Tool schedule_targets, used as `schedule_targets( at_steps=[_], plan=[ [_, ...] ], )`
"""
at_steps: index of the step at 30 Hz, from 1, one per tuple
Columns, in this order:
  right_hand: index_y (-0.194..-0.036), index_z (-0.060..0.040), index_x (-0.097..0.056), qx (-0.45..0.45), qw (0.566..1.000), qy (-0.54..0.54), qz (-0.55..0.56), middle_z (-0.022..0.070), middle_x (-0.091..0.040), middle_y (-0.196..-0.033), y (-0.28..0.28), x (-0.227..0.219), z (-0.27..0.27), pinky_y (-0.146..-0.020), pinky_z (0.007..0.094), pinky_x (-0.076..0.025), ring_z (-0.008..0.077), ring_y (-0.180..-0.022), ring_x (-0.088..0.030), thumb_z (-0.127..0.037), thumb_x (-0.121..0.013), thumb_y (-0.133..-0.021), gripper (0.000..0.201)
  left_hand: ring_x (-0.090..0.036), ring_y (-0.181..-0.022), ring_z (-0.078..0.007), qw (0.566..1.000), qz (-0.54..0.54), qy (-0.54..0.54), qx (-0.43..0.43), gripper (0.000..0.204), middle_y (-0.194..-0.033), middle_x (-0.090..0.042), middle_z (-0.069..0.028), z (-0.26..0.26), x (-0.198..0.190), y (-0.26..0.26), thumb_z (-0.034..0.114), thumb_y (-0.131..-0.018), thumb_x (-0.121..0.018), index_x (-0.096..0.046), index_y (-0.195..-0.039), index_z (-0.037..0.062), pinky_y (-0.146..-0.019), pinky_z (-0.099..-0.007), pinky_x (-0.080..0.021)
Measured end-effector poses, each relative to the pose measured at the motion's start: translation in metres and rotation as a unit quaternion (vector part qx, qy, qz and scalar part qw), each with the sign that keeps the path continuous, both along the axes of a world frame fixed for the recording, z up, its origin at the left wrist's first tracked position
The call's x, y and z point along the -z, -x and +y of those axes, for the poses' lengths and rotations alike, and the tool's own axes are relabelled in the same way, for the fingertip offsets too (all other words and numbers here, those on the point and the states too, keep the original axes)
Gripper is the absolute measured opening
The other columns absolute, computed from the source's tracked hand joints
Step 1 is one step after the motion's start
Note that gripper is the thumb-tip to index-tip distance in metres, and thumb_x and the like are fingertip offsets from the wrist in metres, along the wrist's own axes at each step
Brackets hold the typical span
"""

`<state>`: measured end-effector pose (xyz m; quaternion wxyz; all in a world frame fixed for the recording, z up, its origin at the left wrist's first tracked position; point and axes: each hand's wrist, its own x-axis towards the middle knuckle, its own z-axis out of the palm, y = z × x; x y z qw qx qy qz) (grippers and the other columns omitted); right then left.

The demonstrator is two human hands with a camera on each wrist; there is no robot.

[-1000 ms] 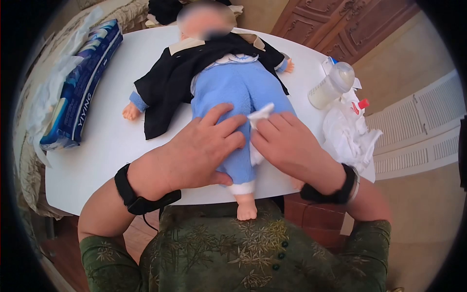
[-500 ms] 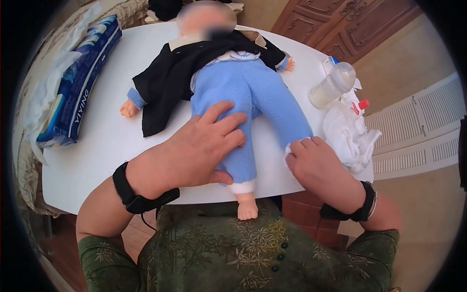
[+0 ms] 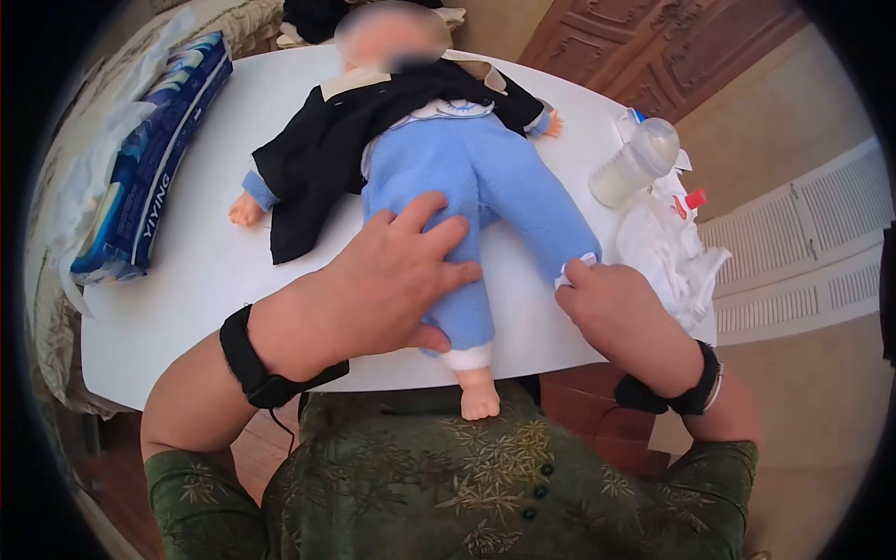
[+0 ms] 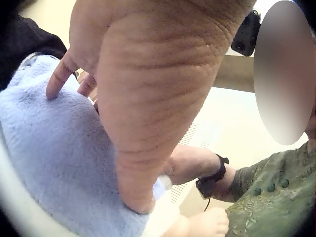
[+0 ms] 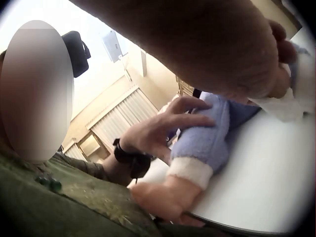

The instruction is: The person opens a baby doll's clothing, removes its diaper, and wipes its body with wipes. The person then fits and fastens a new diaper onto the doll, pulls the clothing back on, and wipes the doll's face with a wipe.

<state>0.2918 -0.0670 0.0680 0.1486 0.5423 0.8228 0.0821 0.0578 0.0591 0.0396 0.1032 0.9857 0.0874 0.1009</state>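
A doll [image 3: 353, 132] in a black jacket and blue fleece trousers [image 3: 429, 159] lies on its back, feet toward me. My left hand [image 3: 359, 289] is spread over the trouser leg on the left, its fingers on the thigh. The left thumb [image 4: 140, 200] presses just above that leg's white cuff [image 3: 466, 358], from which a bare foot [image 3: 480, 397] sticks out. Farther right, my right hand [image 3: 616, 303] pinches the white cloth edge [image 5: 284, 106] at the end of the other trouser leg [image 3: 546, 210]. The foot on that side is hidden.
A blue pack [image 3: 154, 182] with white sheets on it lies along the left of the white table [image 3: 205, 317]. At the right edge stand a baby bottle [image 3: 637, 163] and crumpled white cloth or plastic [image 3: 665, 252], with a red cap [image 3: 696, 199] beside it.
My right hand has moved right and toward me from between the legs, and the trouser leg there now angles outward, away from the other. My left hand has stayed on its leg.
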Motion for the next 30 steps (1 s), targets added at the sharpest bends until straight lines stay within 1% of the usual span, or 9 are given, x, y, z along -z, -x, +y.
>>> schedule_targets(
  at_steps=[2, 4, 7, 9, 14, 16, 23, 25, 30],
  plan=[
    [-0.074, -0.0053, -0.059, 0.038, 0.998, 0.038, 0.030, 0.0073, -0.051, -0.078, 0.003, -0.015, 0.000, -0.067, 0.0363, -0.047, 0.0242, -0.078, -0.057, -0.008, -0.057, -0.071, 0.004, -0.038, -0.121, -0.0360, 1.000, -0.006, 0.003, 0.003, 0.070, -0.125, -0.045, -0.0126, 0.001, 0.000, -0.002, 0.034, -0.055, -0.082, -0.058, -0.117, 0.0140, -0.092, -0.0434, -0.042],
    [-0.090, -0.0021, -0.058, -0.037, 0.987, -0.012, 0.154, 0.0128, -0.057, -0.093, 0.012, -0.024, 0.013, -0.073, 0.0403, -0.048, 0.0306, -0.084, -0.057, -0.005, -0.057, -0.073, 0.016, -0.038, -0.121, -0.0361, 1.000, -0.008, 0.008, 0.004, 0.069, -0.125, -0.045, -0.0128, 0.001, 0.003, -0.004, 0.034, -0.055, -0.082, -0.059, -0.116, 0.0131, -0.092, -0.0438, -0.042],
    [-0.093, -0.0017, -0.057, -0.112, 0.962, -0.116, 0.218, 0.0133, -0.057, -0.098, 0.020, -0.009, 0.046, -0.077, 0.0379, -0.048, 0.0314, -0.090, -0.057, -0.005, -0.058, -0.073, 0.020, -0.038, -0.121, -0.0359, 1.000, -0.028, 0.007, 0.006, 0.067, -0.125, -0.045, -0.0131, 0.000, 0.008, -0.005, 0.035, -0.055, -0.082, -0.059, -0.114, 0.0116, -0.093, -0.0435, -0.042],
    [-0.094, -0.0019, -0.057, -0.119, 0.956, -0.134, 0.234, 0.0138, -0.057, -0.101, 0.019, 0.005, 0.069, -0.080, 0.0374, -0.048, 0.0315, -0.093, -0.056, -0.004, -0.057, -0.074, 0.021, -0.040, -0.118, -0.0302, 0.998, -0.054, -0.027, 0.002, 0.061, -0.118, -0.046, -0.0109, -0.001, 0.009, -0.005, 0.038, -0.054, -0.083, -0.061, -0.105, 0.0114, -0.081, -0.0403, -0.045],
    [-0.090, 0.0000, -0.058, -0.159, 0.953, -0.148, 0.209, 0.0124, -0.056, -0.097, -0.003, 0.013, 0.082, -0.077, 0.0367, -0.048, 0.0300, -0.088, -0.055, -0.004, -0.054, -0.073, 0.017, -0.041, -0.118, -0.0346, 0.999, -0.028, -0.012, 0.010, 0.066, -0.129, -0.044, -0.0146, -0.001, 0.002, -0.001, 0.036, -0.058, -0.080, -0.056, -0.113, 0.0088, -0.092, -0.0429, -0.042],
    [-0.091, 0.0013, -0.059, -0.096, 0.964, -0.132, 0.210, 0.0134, -0.057, -0.098, -0.011, 0.005, 0.069, -0.079, 0.0375, -0.048, 0.0315, -0.089, -0.055, -0.005, -0.059, -0.072, 0.020, -0.042, -0.116, -0.0340, 1.000, -0.020, -0.020, 0.012, 0.066, -0.129, -0.045, -0.0151, 0.001, 0.002, -0.001, 0.037, -0.059, -0.079, -0.056, -0.113, 0.0075, -0.091, -0.0427, -0.042],
    [-0.090, -0.0006, -0.060, -0.062, 0.954, -0.114, 0.269, 0.0135, -0.057, -0.097, -0.006, -0.005, 0.064, -0.077, 0.0384, -0.047, 0.0322, -0.089, -0.055, -0.012, -0.066, -0.075, 0.020, -0.050, -0.098, -0.0295, 0.997, -0.067, -0.024, -0.009, 0.050, -0.116, -0.051, -0.0131, 0.021, -0.001, -0.011, 0.033, -0.072, -0.071, -0.056, -0.108, 0.0028, -0.084, -0.0369, -0.045],
    [-0.096, -0.0014, -0.059, 0.027, 0.972, -0.049, 0.230, 0.0142, -0.056, -0.098, -0.009, -0.005, 0.070, -0.077, 0.0392, -0.047, 0.0331, -0.090, -0.055, -0.011, -0.065, -0.078, 0.021, -0.050, -0.095, -0.0290, 0.997, -0.055, -0.042, -0.014, 0.046, -0.115, -0.051, -0.0120, 0.022, 0.000, -0.012, 0.031, -0.073, -0.070, -0.057, -0.106, 0.0029, -0.082, -0.0367, -0.045],
    [-0.104, -0.0026, -0.054, -0.011, 0.940, -0.144, 0.308, 0.0147, -0.054, -0.096, 0.002, 0.001, 0.085, -0.077, 0.0398, -0.047, 0.0336, -0.089, -0.055, -0.008, -0.061, -0.080, 0.026, -0.050, -0.095, -0.0284, 0.997, -0.069, -0.024, -0.026, 0.039, -0.114, -0.052, -0.0109, 0.019, 0.005, -0.012, 0.029, -0.072, -0.071, -0.057, -0.098, 0.0029, -0.081, -0.0364, -0.046]
  ],
)
